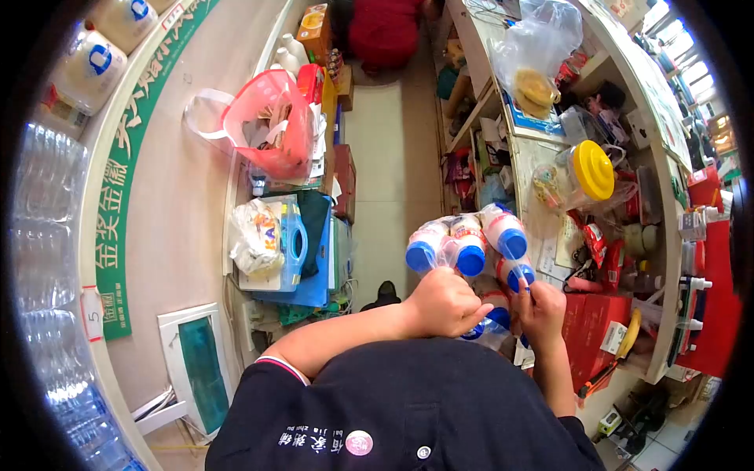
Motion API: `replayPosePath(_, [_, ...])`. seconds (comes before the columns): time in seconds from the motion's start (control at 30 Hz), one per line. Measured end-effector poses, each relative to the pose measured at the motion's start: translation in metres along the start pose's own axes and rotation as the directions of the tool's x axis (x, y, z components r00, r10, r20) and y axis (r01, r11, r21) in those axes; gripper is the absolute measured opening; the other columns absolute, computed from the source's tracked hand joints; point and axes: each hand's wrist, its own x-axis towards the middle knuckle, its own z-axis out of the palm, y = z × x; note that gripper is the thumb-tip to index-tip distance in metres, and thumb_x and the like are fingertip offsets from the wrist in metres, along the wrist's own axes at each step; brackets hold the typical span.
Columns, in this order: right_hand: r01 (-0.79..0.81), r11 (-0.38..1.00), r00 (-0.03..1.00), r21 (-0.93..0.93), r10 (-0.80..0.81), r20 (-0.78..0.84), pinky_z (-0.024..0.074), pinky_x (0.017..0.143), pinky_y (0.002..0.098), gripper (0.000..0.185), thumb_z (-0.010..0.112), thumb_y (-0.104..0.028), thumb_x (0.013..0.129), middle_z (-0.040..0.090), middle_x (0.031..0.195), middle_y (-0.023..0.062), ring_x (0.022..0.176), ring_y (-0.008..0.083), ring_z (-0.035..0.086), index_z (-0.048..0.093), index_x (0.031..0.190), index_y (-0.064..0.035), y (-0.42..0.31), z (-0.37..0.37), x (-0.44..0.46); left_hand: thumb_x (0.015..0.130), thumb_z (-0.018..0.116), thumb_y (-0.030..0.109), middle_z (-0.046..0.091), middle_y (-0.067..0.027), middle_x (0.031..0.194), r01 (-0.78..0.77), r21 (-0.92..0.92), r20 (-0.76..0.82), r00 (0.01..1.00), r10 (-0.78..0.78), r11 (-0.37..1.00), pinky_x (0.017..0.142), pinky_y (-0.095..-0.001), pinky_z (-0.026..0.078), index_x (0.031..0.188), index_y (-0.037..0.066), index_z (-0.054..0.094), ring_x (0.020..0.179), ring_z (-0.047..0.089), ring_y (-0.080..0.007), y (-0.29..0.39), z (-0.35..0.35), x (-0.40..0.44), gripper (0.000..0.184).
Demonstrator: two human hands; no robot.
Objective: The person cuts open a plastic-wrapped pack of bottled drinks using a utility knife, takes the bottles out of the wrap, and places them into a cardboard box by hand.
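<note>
Several bottles point(468, 240) with blue caps and pale red-and-white labels stand bunched together in clear plastic wrap point(449, 253) in front of my body. My left hand point(446, 303) is closed in a fist on the wrap, just below the caps at the left of the pack. On the pack's right side, my right hand point(542, 311) has its fingers curled, with the fingertips by a blue cap point(520, 277); it appears to pinch the wrap there. More blue-capped bottles point(496, 316) show between my hands, partly hidden by my left hand and body.
At right, a cluttered counter point(542, 169) holds a yellow-lidded jar point(591, 171) and a plastic bag point(542, 43). Red boxes point(589, 334) stand beside my right arm. At left are a pink bag point(271, 129) and blue folders point(314, 271). A person in red point(383, 33) is down the aisle point(378, 149).
</note>
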Motion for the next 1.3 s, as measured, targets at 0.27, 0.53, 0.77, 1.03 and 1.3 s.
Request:
replayPosePath(0.27, [0.004, 0.994, 1.0, -0.108, -0.001, 0.03, 0.0364, 0.047, 0.0433, 0.031, 0.062, -0.007, 0.08, 0.046, 0.053, 0.0162, 0.048, 0.0348, 0.047, 0.042, 0.056, -0.0043, 0.002, -0.009, 0.001, 0.076, 0.065, 0.014, 0.052, -0.0062, 0.049, -0.033, -0.072, 0.045, 0.998, 0.037, 0.997, 0.047, -0.0355, 0.039, 0.047, 0.01, 0.048, 0.045, 0.051, -0.0243, -0.008, 0.005, 0.003, 0.034])
replayPosePath(0.53, [0.01, 0.993, 0.998, -0.114, -0.002, 0.067, 0.0378, 0.048, 0.0443, 0.03, 0.063, -0.009, 0.078, 0.047, 0.054, 0.0163, 0.05, 0.0353, 0.049, 0.042, 0.057, -0.0045, 0.005, -0.016, -0.003, 0.077, 0.064, 0.015, 0.053, -0.0066, 0.05, -0.066, -0.085, 0.064, 0.995, 0.072, 0.994, 0.048, -0.0356, 0.04, 0.047, 0.01, 0.049, 0.047, 0.052, -0.0244, -0.009, 0.005, 0.008, 0.035])
replayPosePath(0.77, [0.038, 0.991, 0.998, -0.128, -0.031, 0.056, 0.0386, 0.049, 0.0451, 0.027, 0.063, -0.01, 0.078, 0.048, 0.055, 0.0169, 0.051, 0.0361, 0.05, 0.044, 0.059, -0.0041, 0.0, -0.014, 0.004, 0.077, 0.064, 0.015, 0.054, -0.0067, 0.05, -0.066, -0.057, 0.062, 0.996, 0.07, 0.996, 0.049, -0.0367, 0.04, 0.046, 0.009, 0.049, 0.047, 0.052, -0.0255, -0.009, -0.007, 0.01, 0.035])
replayPosePath(1.03, [0.101, 0.99, 0.989, -0.095, -0.089, 0.12, 0.0387, 0.05, 0.0444, 0.027, 0.063, -0.009, 0.078, 0.048, 0.056, 0.0166, 0.052, 0.0358, 0.05, 0.043, 0.059, -0.0039, 0.005, -0.004, 0.02, 0.08, 0.061, 0.02, 0.053, -0.0072, 0.049, -0.013, 0.089, 0.031, 0.999, 0.01, 0.996, 0.048, -0.0374, 0.038, 0.046, 0.011, 0.051, 0.045, 0.052, -0.0254, -0.012, -0.009, -0.003, 0.036])
replayPosePath(1.3, [0.263, 0.965, 0.942, -0.014, -0.253, 0.221, 0.0335, 0.047, 0.0431, 0.031, 0.061, -0.009, 0.081, 0.043, 0.054, 0.0176, 0.049, 0.0356, 0.045, 0.041, 0.058, -0.0023, 0.003, 0.006, 0.062, 0.08, 0.059, 0.027, 0.054, -0.0078, 0.05, 0.208, 0.257, -0.138, 0.974, -0.177, 0.944, 0.05, -0.0387, 0.038, 0.047, 0.01, 0.053, 0.047, 0.053, -0.0269, 0.0, -0.005, -0.019, 0.038])
